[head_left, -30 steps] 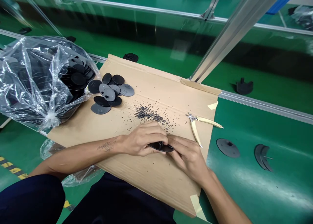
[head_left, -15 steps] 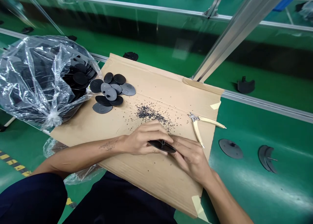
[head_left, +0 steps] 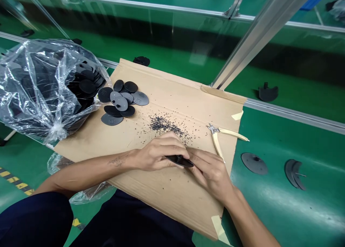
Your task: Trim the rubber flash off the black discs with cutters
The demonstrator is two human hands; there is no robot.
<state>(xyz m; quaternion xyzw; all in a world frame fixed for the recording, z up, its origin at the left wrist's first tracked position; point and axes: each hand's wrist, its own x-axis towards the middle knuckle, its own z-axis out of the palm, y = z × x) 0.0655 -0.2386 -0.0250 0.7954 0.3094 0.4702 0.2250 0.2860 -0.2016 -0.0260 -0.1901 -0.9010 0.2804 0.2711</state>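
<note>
Black plastic disc (head_left: 179, 161) seen edge-on just above the cardboard sheet (head_left: 172, 200), held between left hand (head_left: 155, 155) and right hand (head_left: 211, 173). Fingers (head_left: 172, 146) of both hands closed on its rim

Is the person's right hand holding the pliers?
No, the yellow-handled pliers lie on the cardboard sheet; the right hand grips a black plastic part.

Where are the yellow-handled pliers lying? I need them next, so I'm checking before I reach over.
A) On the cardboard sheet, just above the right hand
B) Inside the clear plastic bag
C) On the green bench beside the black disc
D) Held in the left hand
A. The pliers lie on the cardboard sheet just above the right hand, with one handle tip reaching past the sheet's edge.
</note>
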